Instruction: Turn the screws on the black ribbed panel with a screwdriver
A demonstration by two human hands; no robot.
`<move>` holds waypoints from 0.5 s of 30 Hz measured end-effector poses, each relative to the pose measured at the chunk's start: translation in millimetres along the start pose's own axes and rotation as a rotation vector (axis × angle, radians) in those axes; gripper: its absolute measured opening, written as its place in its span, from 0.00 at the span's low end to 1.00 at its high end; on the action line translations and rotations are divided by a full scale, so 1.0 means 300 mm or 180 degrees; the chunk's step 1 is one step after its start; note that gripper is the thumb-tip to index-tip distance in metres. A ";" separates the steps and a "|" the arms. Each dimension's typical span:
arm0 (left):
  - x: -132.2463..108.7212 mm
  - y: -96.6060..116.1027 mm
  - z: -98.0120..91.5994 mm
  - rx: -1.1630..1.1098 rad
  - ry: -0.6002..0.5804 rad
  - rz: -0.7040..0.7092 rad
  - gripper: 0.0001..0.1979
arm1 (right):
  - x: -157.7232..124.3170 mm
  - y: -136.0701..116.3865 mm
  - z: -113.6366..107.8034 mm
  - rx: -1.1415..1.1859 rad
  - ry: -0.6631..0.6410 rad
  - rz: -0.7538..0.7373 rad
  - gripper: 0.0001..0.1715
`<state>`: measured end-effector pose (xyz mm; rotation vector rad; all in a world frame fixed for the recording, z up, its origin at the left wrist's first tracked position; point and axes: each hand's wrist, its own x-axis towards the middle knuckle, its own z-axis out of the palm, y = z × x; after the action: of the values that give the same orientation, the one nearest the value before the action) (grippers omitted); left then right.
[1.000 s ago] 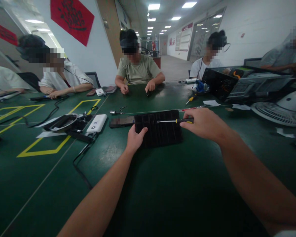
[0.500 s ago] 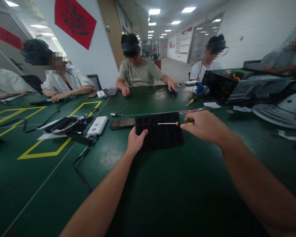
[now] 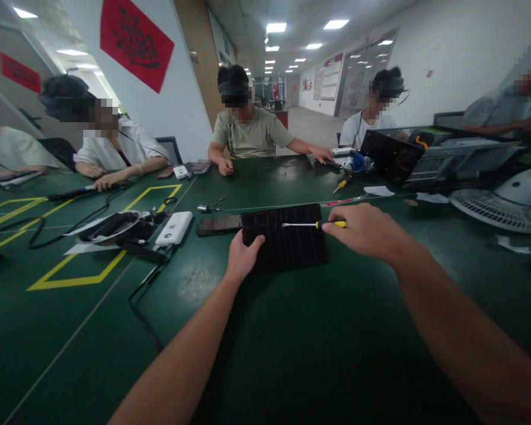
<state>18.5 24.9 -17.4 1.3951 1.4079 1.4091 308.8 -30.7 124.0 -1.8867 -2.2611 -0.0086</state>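
Note:
A flat black case with ridges or slots across it (image 3: 296,251) lies in front of me, tilted slightly. My left hand (image 3: 244,254) is closed on its left edge, thumb on top and fingers hidden beneath. Between the thumb and fingers of my right hand (image 3: 358,230) is a screwdriver (image 3: 307,225) with a yellow and black handle. Its metal shaft points left, over the upper part of the case; whether it touches the surface I cannot tell. A phone-like dark slab (image 3: 216,224) sits just left of the case.
A white power bank (image 3: 174,229) and a ring-shaped device with straps (image 3: 110,227) lie to the left. Beyond the case are small metal parts (image 3: 207,208) and another yellow screwdriver (image 3: 340,185). A white fan (image 3: 500,200) stands right. Several people sit around the table (image 3: 292,342).
My hands, the screwdriver and the case stay nearly as they were. Across the table, a person's hand has moved right with a dark object. The person at left has shifted a dark tool.

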 end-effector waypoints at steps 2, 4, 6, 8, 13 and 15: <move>-0.001 0.003 0.001 -0.0013 -0.0004 -0.0003 0.17 | 0.001 0.002 0.003 0.0078 0.0005 -0.0029 0.20; -0.001 0.007 0.001 -0.0005 0.0011 0.0007 0.17 | 0.003 0.006 0.007 0.0162 0.0028 -0.0092 0.18; -0.002 0.008 0.001 0.0015 0.0018 0.0016 0.17 | 0.005 0.008 0.011 0.0212 0.0060 -0.0147 0.17; -0.003 0.008 0.001 0.0019 0.0012 0.0011 0.17 | 0.008 0.010 0.014 0.0215 0.0093 -0.0177 0.13; -0.004 0.007 -0.002 0.0038 0.0032 0.0003 0.18 | 0.012 0.011 0.014 0.0180 0.0127 -0.0180 0.10; -0.005 0.008 -0.004 0.0053 0.0027 -0.0008 0.18 | 0.010 0.010 0.012 0.0201 0.0122 -0.0174 0.09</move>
<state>18.0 22.8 -15.1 1.3990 1.4295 1.4061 310.7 -26.7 120.7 -1.7780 -2.2596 0.0184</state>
